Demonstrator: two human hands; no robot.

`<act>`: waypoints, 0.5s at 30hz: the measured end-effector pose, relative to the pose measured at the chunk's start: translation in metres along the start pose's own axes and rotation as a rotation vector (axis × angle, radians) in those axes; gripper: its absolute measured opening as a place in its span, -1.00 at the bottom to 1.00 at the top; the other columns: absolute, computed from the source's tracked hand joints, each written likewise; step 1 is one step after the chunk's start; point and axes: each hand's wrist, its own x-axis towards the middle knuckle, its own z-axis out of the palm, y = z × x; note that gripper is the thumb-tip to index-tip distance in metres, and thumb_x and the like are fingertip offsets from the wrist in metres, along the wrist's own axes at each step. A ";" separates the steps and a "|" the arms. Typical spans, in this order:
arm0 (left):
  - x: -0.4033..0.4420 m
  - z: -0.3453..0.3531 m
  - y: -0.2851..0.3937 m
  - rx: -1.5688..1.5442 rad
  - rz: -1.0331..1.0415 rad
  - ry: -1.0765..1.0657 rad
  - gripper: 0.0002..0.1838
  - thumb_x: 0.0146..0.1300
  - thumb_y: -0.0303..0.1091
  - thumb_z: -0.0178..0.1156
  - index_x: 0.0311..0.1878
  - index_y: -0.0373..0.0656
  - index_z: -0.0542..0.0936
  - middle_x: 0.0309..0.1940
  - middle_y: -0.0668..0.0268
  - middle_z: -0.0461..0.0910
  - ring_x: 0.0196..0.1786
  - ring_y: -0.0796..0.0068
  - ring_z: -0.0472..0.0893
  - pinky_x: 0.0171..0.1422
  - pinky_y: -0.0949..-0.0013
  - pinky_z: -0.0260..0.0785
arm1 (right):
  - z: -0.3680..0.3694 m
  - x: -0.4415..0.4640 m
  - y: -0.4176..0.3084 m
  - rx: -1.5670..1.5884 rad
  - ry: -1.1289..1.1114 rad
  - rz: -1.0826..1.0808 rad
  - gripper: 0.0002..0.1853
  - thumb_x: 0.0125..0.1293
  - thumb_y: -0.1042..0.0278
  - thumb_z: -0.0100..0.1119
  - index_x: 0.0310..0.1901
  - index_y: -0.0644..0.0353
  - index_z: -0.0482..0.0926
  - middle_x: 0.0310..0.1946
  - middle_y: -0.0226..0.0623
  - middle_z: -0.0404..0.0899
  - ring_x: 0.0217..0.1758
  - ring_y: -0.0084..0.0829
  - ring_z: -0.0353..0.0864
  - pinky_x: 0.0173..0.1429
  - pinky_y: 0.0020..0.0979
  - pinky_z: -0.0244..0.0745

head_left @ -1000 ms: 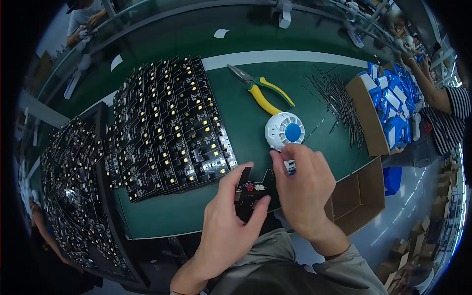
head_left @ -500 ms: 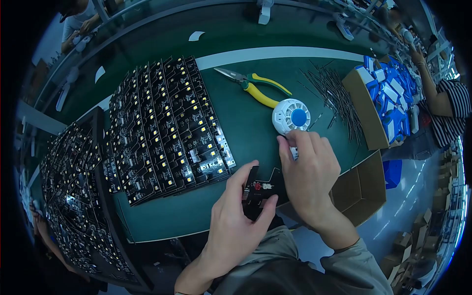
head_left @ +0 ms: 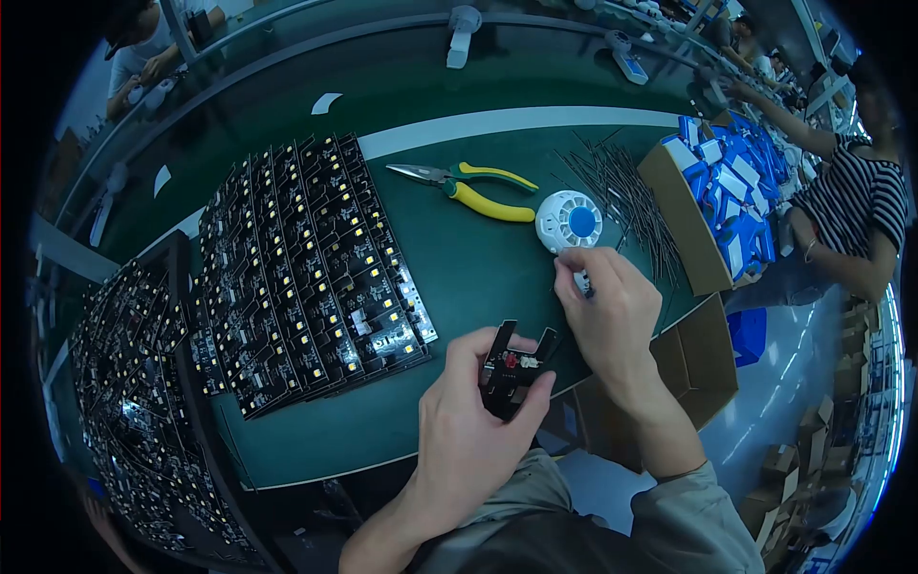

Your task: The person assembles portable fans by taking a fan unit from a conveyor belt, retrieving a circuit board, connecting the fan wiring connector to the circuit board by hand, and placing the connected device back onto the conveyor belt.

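My left hand (head_left: 478,411) grips a small black circuit board (head_left: 512,368) by its sides; a red and a white connector show on its face. To the right, my right hand (head_left: 612,311) has its fingertips pinched on the lower end of a white device (head_left: 569,222) with a blue round centre and a vented head. Its lower part is mostly hidden by my fingers. Pliers (head_left: 469,191) with yellow and green handles lie left of the device. Thin dark wires or ties (head_left: 636,191) are heaped to its right.
Stacked circuit boards (head_left: 316,268) cover the bench's left part, beside a dark-framed tray (head_left: 182,316) of more boards. A cardboard box (head_left: 684,220) of blue-and-white parts stands right, above an open box (head_left: 703,359). Co-workers are at the upper left and right (head_left: 851,210).
The view has shifted, so the pliers and stacked boards appear further left. The device's head now sits slightly higher above my right hand. Both hands keep their holds.
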 end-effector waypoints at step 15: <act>0.050 0.018 0.011 0.507 0.090 -0.194 -0.51 0.15 -0.40 0.38 0.04 -0.30 0.34 -0.25 -0.06 0.58 -0.28 -0.11 0.67 -0.22 0.01 0.52 | -0.008 -0.007 0.019 0.299 -0.057 -0.007 -0.82 0.03 0.54 0.42 -0.31 0.17 0.63 -0.36 -0.30 0.67 -0.32 -0.28 0.70 -0.29 -0.35 0.58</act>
